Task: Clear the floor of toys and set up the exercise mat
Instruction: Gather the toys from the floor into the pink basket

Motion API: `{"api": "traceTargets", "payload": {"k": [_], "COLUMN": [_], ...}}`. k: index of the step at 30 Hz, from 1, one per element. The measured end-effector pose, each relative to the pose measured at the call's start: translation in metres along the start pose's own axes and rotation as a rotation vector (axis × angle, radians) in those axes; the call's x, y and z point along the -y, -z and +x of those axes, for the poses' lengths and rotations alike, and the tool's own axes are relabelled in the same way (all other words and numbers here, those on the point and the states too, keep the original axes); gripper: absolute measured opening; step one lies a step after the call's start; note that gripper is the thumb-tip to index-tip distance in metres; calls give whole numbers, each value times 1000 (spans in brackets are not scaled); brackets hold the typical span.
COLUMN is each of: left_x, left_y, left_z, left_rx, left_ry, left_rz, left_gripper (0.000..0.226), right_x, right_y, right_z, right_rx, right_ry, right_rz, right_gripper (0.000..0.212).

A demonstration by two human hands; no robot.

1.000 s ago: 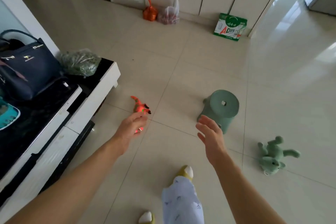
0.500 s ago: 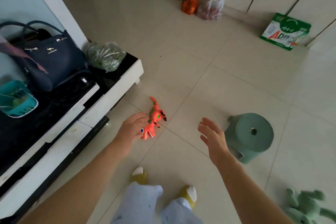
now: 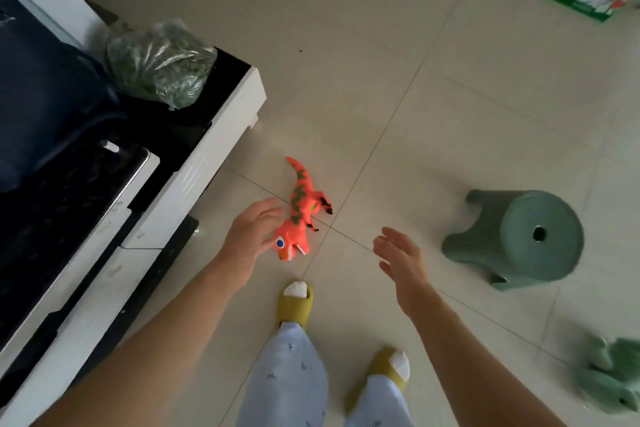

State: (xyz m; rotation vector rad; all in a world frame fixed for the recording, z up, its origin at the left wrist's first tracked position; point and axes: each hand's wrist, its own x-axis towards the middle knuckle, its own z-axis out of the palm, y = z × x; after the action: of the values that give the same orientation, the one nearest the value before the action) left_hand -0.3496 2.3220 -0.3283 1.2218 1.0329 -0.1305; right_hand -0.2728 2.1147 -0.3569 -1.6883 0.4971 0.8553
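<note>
Tiled floor (image 3: 398, 62) beneath us, toys lying about.
We are reaching our left hand (image 3: 254, 236), fingers loosely spread, beside the orange dinosaur (image 3: 299, 210) lying near the cabinet (image 3: 207, 149); our right hand (image 3: 398, 258) is hovering open, holding nothing.

To my right stands a green stool (image 3: 519, 239); a bagged bundle of greens (image 3: 159, 66) rests on the cabinet (image 3: 194, 163).

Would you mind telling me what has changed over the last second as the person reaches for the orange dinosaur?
The left hand has closed in on the orange plastic dinosaur toy and now sits beside its head, fingers spread, not yet gripping. The person has stepped nearer. The right hand stays open and empty; the green plastic stool and green plush toy lie where they were.
</note>
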Motion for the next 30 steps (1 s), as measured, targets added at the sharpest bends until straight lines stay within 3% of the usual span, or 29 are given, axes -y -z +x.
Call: {"api": "traceTargets", "payload": {"k": [9,15,18,26,30], "left_x": [62,108,126,167,184], "left_y": [42,53,54,66,74], "left_z": [133,186,207,256,273], "left_rx": [26,53,81,58,32], "left_ry": [72,94,118,148,127], "left_rz": [78,114,101,125,163], "left_gripper": [37,31,44,46,35], "right_x": [-69,-116,-137,-173,-187], "right_y": [-108,-133,-144,-171,-187], "right_z": [119,176,203,271,297], "right_rx": [14,1,-13,-45,-7], "right_ry": [-157,-223,-244,-200,-179], "right_rz": [-44,-142,-174,-337,-446], "right_gripper": [40,40,40,40,8]}}
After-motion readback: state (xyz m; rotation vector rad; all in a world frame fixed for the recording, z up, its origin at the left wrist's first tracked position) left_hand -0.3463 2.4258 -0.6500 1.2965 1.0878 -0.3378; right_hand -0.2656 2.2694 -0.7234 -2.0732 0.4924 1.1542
